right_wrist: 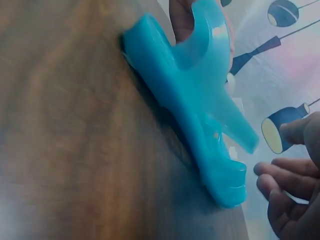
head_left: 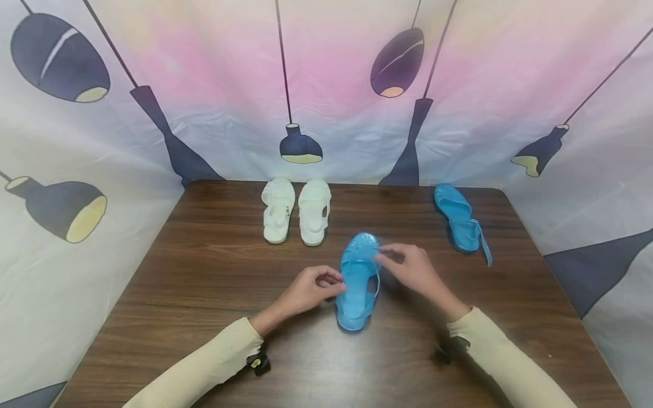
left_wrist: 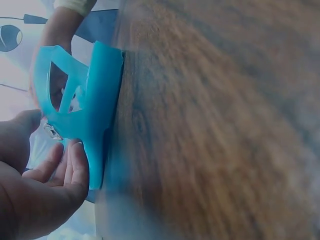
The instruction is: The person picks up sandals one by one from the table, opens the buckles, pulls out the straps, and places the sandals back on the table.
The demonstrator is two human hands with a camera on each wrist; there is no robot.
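Note:
A blue jelly sandal (head_left: 356, 283) lies upright on the table, toe pointing away. At its left side my left hand (head_left: 312, 289) holds its edge with curled fingers. The left wrist view shows the thumb and fingertips on either side of a small metal buckle (left_wrist: 52, 131). My right hand (head_left: 412, 268) is by the sandal's front right side, fingers loosely bent. In the right wrist view that hand (right_wrist: 295, 175) is apart from the sandal (right_wrist: 190, 125), with nothing between thumb and fingers. The loose strap end (right_wrist: 245, 139) sticks out toward it.
A pair of white sandals (head_left: 275, 224) stands side by side at the back of the wooden table (head_left: 214, 283). Another blue sandal (head_left: 459, 218) lies at the back right, its strap (head_left: 484, 246) hanging outward. A lamp-patterned curtain (head_left: 336, 85) surrounds the table's back and sides.

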